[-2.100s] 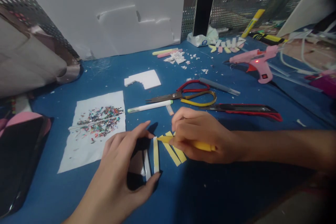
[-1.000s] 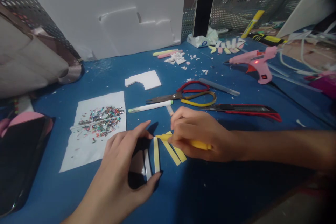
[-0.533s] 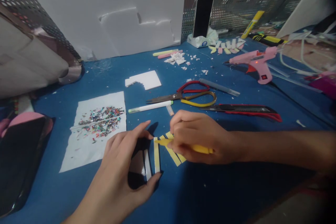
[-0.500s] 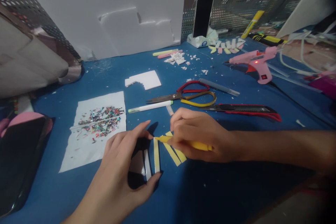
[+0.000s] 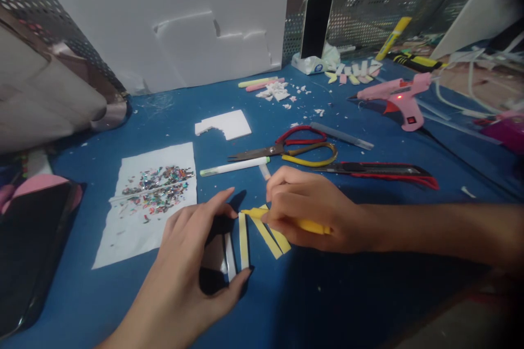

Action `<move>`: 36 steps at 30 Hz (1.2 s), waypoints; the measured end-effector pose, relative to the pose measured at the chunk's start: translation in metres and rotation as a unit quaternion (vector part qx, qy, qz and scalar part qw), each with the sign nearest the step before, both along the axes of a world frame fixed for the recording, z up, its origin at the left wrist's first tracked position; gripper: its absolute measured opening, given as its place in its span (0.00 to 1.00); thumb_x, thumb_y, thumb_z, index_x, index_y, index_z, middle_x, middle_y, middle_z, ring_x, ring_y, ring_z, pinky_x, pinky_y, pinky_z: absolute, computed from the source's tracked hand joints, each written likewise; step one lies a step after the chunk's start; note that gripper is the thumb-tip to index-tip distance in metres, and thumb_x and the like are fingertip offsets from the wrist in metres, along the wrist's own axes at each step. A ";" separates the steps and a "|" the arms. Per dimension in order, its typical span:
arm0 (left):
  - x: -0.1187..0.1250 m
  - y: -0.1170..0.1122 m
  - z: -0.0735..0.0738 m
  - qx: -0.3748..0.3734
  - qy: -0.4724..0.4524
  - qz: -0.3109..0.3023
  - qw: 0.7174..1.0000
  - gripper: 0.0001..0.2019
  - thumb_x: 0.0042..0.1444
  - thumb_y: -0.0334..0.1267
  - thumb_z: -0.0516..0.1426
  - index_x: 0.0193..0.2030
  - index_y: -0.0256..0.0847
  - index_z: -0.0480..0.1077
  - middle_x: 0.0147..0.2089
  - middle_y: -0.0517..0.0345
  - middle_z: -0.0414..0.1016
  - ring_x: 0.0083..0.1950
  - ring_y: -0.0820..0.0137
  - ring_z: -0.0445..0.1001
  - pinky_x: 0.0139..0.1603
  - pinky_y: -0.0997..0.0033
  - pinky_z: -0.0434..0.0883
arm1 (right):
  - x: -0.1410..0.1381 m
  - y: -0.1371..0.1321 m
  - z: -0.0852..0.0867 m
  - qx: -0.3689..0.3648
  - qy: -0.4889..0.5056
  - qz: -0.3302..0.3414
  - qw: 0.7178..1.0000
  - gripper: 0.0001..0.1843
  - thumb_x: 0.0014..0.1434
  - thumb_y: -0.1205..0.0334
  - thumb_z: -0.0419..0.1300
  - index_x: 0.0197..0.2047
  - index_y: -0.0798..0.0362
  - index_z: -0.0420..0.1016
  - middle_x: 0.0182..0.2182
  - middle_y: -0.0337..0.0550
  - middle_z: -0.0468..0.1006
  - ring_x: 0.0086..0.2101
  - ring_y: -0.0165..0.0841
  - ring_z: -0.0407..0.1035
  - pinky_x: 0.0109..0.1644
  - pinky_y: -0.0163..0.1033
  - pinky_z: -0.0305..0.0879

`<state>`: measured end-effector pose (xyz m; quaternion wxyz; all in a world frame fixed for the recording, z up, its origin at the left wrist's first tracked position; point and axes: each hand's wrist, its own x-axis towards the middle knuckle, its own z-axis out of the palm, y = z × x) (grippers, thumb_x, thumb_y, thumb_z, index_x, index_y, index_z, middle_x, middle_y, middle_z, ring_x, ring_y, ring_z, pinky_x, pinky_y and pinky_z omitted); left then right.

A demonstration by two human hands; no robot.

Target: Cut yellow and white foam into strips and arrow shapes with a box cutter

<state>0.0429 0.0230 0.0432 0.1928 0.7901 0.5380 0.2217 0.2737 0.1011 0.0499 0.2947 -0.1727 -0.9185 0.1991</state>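
My right hand [image 5: 311, 210] is closed around a yellow marker [image 5: 282, 221], its tip resting at the top end of a narrow foam strip [image 5: 243, 240]. My left hand [image 5: 192, 262] pinches that strip and a white strip [image 5: 230, 255] beside it between forefinger and thumb, holding them down on the blue tabletop [image 5: 319, 294]. Two yellow strips [image 5: 272, 237] lie slanted just right of them, partly under my right hand.
A white sheet with glitter bits [image 5: 149, 196] lies left. Behind my hands lie a white pen [image 5: 233, 166], scissors [image 5: 295, 147], a red-black box cutter [image 5: 380, 172], a foam piece [image 5: 225, 122] and a pink glue gun [image 5: 399, 98]. A phone [image 5: 316, 24] stands at the back; a dark device [image 5: 28, 251] lies far left.
The marker tip has made small strokes back and forth over the top end of the strip. My left hand has stayed in place.
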 end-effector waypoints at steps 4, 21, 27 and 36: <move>0.000 0.000 0.000 -0.006 0.003 -0.003 1.000 0.37 0.52 0.37 0.57 0.67 0.52 0.46 0.54 0.54 0.65 0.54 0.59 0.65 0.53 0.53 0.65 | 0.001 0.000 0.001 -0.001 0.009 0.005 1.000 0.07 0.65 0.64 0.52 0.34 0.54 0.66 0.30 0.42 0.70 0.39 0.33 0.62 0.43 0.38 0.63; -0.001 -0.001 0.001 -0.006 0.004 -0.007 1.000 0.38 0.51 0.35 0.57 0.67 0.52 0.45 0.54 0.55 0.65 0.54 0.59 0.64 0.54 0.53 0.62 | 0.000 -0.001 0.003 -0.052 -0.004 0.002 0.999 0.09 0.65 0.64 0.53 0.32 0.56 0.67 0.31 0.44 0.71 0.40 0.33 0.63 0.43 0.38 0.62; 0.000 0.001 0.000 -0.010 0.003 -0.005 1.000 0.37 0.52 0.36 0.57 0.67 0.53 0.46 0.54 0.56 0.64 0.54 0.61 0.63 0.54 0.56 0.62 | 0.001 0.001 0.001 -0.063 0.007 0.035 0.997 0.08 0.64 0.64 0.54 0.32 0.55 0.67 0.32 0.43 0.70 0.40 0.32 0.63 0.44 0.37 0.62; 0.000 -0.001 -0.001 -0.007 0.000 -0.010 1.000 0.38 0.51 0.36 0.58 0.67 0.52 0.46 0.53 0.56 0.65 0.53 0.61 0.63 0.55 0.56 0.61 | 0.000 0.001 0.001 -0.089 0.002 0.004 0.996 0.09 0.65 0.64 0.53 0.32 0.56 0.69 0.31 0.43 0.71 0.39 0.33 0.62 0.42 0.38 0.62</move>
